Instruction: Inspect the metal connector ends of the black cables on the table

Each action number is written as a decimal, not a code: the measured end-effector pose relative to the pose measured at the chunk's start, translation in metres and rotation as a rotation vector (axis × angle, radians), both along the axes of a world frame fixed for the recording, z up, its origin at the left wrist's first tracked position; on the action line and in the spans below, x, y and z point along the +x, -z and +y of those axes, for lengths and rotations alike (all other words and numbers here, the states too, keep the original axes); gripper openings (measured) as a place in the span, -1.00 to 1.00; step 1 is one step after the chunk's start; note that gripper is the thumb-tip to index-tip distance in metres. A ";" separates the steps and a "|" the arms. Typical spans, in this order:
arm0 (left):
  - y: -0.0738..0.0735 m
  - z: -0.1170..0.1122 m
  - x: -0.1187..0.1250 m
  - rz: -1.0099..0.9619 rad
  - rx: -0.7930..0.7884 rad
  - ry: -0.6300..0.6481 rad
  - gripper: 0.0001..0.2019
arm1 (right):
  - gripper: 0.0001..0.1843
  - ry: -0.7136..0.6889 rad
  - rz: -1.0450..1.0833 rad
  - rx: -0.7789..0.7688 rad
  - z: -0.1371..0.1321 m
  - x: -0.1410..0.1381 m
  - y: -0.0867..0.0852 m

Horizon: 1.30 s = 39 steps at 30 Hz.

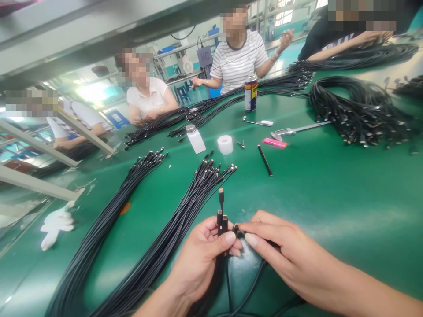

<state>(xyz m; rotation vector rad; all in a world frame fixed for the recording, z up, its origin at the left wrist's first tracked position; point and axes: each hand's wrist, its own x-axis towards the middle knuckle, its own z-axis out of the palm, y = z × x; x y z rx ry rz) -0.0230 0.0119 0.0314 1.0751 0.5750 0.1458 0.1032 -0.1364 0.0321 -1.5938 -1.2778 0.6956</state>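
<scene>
Black cable ends (220,218) stand pinched by the left hand (201,259) (thumb-and-finger grip), right hand (287,257) pinching another connector (235,228)

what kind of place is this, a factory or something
Probably a factory cable assembly line: bundles of black cables lie along a long green table, other people sit at it handling more, and the left hand and right hand pinch cable ends.

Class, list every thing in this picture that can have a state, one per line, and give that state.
left hand: closed round upright cable ends
right hand: pinching one plug
cable bundles: lying on table
spray can: upright
white bottle: upright, capped
tape roll: lying flat
glove: off, crumpled
</scene>
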 end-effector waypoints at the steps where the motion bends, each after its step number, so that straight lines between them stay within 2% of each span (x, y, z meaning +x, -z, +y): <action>1: 0.000 0.000 0.000 -0.003 0.005 0.000 -0.79 | -0.69 0.001 -0.006 0.001 0.000 0.000 0.000; 17: -0.006 -0.004 0.002 -0.034 0.056 0.011 -0.83 | -0.71 -0.006 -0.012 -0.032 -0.001 -0.001 -0.002; 39: -0.006 -0.007 0.001 -0.020 0.106 0.029 -0.82 | -0.66 -0.024 -0.068 -0.088 -0.001 -0.001 -0.005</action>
